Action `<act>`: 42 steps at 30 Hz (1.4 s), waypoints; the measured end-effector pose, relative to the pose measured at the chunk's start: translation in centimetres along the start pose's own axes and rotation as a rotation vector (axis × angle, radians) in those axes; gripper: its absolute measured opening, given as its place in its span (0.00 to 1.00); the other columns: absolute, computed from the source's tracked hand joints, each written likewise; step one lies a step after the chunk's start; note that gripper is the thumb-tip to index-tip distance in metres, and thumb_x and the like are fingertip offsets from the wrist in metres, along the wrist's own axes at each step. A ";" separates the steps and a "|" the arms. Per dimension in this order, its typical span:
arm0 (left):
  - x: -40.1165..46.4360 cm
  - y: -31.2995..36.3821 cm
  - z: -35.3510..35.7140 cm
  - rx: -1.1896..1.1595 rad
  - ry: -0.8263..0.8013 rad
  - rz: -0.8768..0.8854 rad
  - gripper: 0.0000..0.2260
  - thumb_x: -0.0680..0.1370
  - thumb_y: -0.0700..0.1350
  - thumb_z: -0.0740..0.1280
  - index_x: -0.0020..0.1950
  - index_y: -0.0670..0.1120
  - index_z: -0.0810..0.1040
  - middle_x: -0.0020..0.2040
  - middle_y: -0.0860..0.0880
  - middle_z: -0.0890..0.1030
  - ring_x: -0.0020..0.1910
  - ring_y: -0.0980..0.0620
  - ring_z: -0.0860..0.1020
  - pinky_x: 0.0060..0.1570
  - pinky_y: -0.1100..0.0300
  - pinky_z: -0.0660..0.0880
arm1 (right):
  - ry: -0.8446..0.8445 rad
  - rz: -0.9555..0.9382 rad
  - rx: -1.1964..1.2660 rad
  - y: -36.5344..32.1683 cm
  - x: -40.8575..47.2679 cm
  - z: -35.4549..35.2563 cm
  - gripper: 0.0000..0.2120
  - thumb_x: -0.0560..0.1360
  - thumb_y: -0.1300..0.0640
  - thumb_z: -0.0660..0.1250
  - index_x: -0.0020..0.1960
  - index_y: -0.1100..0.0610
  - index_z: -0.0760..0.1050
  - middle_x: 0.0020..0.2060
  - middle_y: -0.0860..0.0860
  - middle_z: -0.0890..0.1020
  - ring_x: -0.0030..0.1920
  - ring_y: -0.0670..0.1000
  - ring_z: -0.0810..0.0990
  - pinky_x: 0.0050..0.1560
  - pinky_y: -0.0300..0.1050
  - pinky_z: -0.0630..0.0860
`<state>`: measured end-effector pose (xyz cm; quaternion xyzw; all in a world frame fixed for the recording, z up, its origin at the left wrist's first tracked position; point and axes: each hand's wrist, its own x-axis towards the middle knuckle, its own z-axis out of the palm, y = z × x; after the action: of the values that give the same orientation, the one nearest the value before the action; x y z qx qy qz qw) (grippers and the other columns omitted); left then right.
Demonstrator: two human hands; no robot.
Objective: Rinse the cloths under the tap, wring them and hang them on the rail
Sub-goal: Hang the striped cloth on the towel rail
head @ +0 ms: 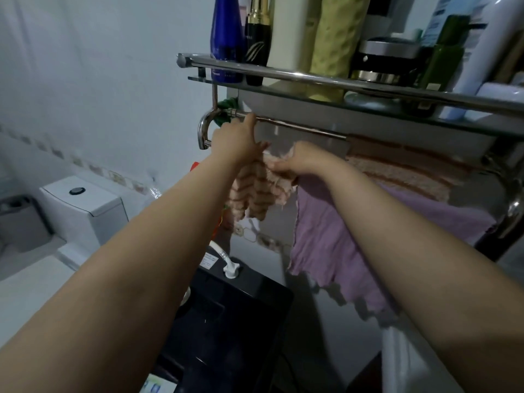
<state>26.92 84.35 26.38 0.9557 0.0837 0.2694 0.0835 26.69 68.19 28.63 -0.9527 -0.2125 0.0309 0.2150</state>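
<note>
Overhead, bottles [226, 38] crowd shelf [312, 93]; purple cloth [326, 251] beside striped cloth [255, 194].

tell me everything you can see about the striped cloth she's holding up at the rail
The striped cloth is pink with white wavy stripes, fluffy like terry, bunched into hanging folds. The left hand and the right hand grip its top edge just below the rail. It hangs beside a purple cloth.

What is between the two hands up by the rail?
In the head view, a bunched pink-and-white striped cloth hangs between the left hand and right hand; both grip it.
</note>
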 end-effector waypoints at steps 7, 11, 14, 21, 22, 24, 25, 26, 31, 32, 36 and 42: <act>-0.7 0.6 0.6 0.010 0.240 0.063 0.19 0.80 0.58 0.57 0.51 0.42 0.75 0.48 0.41 0.80 0.45 0.40 0.78 0.41 0.50 0.72 | 0.106 0.110 0.068 0.4 0.5 -1.9 0.25 0.78 0.47 0.64 0.65 0.66 0.71 0.63 0.61 0.76 0.51 0.54 0.75 0.45 0.40 0.65; -3.3 0.5 2.6 -0.056 0.287 0.139 0.21 0.82 0.56 0.52 0.42 0.44 0.75 0.39 0.43 0.79 0.39 0.42 0.77 0.39 0.52 0.72 | 0.246 0.112 -0.005 0.3 0.2 -0.5 0.21 0.78 0.50 0.64 0.64 0.63 0.72 0.62 0.60 0.77 0.60 0.60 0.76 0.54 0.47 0.71; -5.2 -0.6 3.7 -0.200 0.493 0.078 0.15 0.81 0.50 0.56 0.50 0.42 0.77 0.50 0.43 0.79 0.51 0.44 0.75 0.51 0.52 0.69 | 0.417 -0.016 -0.249 -0.4 -1.7 -0.2 0.14 0.79 0.49 0.61 0.58 0.56 0.77 0.55 0.56 0.81 0.55 0.59 0.79 0.49 0.47 0.71; -7.5 -2.6 5.5 -0.253 0.381 0.040 0.21 0.80 0.52 0.54 0.67 0.42 0.73 0.66 0.42 0.73 0.66 0.43 0.71 0.66 0.48 0.66 | 0.243 -0.171 -0.636 -1.0 -4.5 2.2 0.16 0.80 0.50 0.55 0.62 0.57 0.72 0.59 0.55 0.78 0.58 0.57 0.77 0.68 0.60 0.57; -6.9 -3.1 4.9 -0.252 0.343 0.031 0.22 0.80 0.54 0.52 0.67 0.43 0.73 0.67 0.42 0.73 0.67 0.43 0.69 0.67 0.47 0.66 | 0.199 -0.136 -0.627 -0.8 -3.8 1.9 0.14 0.80 0.52 0.56 0.61 0.56 0.73 0.58 0.56 0.79 0.57 0.57 0.77 0.67 0.59 0.60; -6.2 -3.8 3.9 -0.265 0.269 0.030 0.24 0.80 0.56 0.50 0.69 0.45 0.71 0.68 0.44 0.72 0.70 0.43 0.67 0.68 0.46 0.65 | 0.121 -0.054 -0.502 -0.1 -2.6 1.0 0.12 0.80 0.54 0.58 0.57 0.56 0.76 0.57 0.57 0.80 0.56 0.59 0.78 0.59 0.52 0.68; -6.1 -4.0 3.6 -0.269 0.249 0.035 0.23 0.81 0.56 0.50 0.70 0.46 0.70 0.69 0.44 0.71 0.70 0.44 0.67 0.69 0.47 0.65 | 0.103 -0.028 -0.426 0.1 -2.3 0.7 0.13 0.80 0.53 0.58 0.57 0.57 0.77 0.57 0.58 0.80 0.55 0.59 0.78 0.55 0.50 0.71; -6.3 -4.1 3.4 -0.269 0.248 0.035 0.22 0.81 0.55 0.51 0.71 0.46 0.69 0.70 0.45 0.70 0.70 0.45 0.67 0.69 0.48 0.65 | 0.116 -0.031 -0.382 0.3 -2.3 0.5 0.14 0.80 0.51 0.58 0.58 0.57 0.76 0.58 0.58 0.79 0.55 0.60 0.78 0.54 0.49 0.71; -7.8 -3.2 3.6 -0.261 0.237 -0.019 0.21 0.81 0.52 0.57 0.71 0.45 0.67 0.72 0.43 0.66 0.70 0.44 0.65 0.68 0.50 0.62 | 0.431 -0.290 -0.448 0.6 -4.4 1.4 0.12 0.79 0.54 0.58 0.59 0.51 0.76 0.57 0.54 0.79 0.58 0.58 0.76 0.58 0.51 0.66; -7.9 -2.9 3.4 -0.278 0.231 -0.047 0.20 0.81 0.52 0.58 0.71 0.46 0.68 0.72 0.44 0.66 0.70 0.44 0.65 0.68 0.50 0.62 | 0.415 -0.286 -0.441 0.9 -4.5 1.4 0.12 0.78 0.55 0.58 0.58 0.50 0.77 0.56 0.53 0.80 0.58 0.57 0.77 0.58 0.50 0.66; -9.1 -0.6 2.5 -0.333 0.319 -0.103 0.16 0.80 0.48 0.59 0.65 0.44 0.72 0.66 0.44 0.72 0.64 0.44 0.70 0.62 0.51 0.67 | 0.360 -0.220 -0.333 2.4 -4.7 0.5 0.14 0.77 0.55 0.60 0.61 0.48 0.76 0.59 0.52 0.80 0.60 0.57 0.76 0.61 0.50 0.66; -14.8 5.9 4.6 -0.599 0.330 -0.010 0.09 0.78 0.47 0.60 0.52 0.44 0.75 0.47 0.47 0.79 0.44 0.48 0.76 0.43 0.50 0.74 | 0.547 -0.568 -0.136 6.8 -11.7 2.5 0.11 0.75 0.57 0.61 0.55 0.55 0.79 0.52 0.53 0.81 0.55 0.55 0.76 0.56 0.48 0.69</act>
<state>17.57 75.09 16.29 0.8318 0.0178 0.4327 0.3472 18.34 58.76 23.13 -0.8411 -0.4039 -0.2989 0.2001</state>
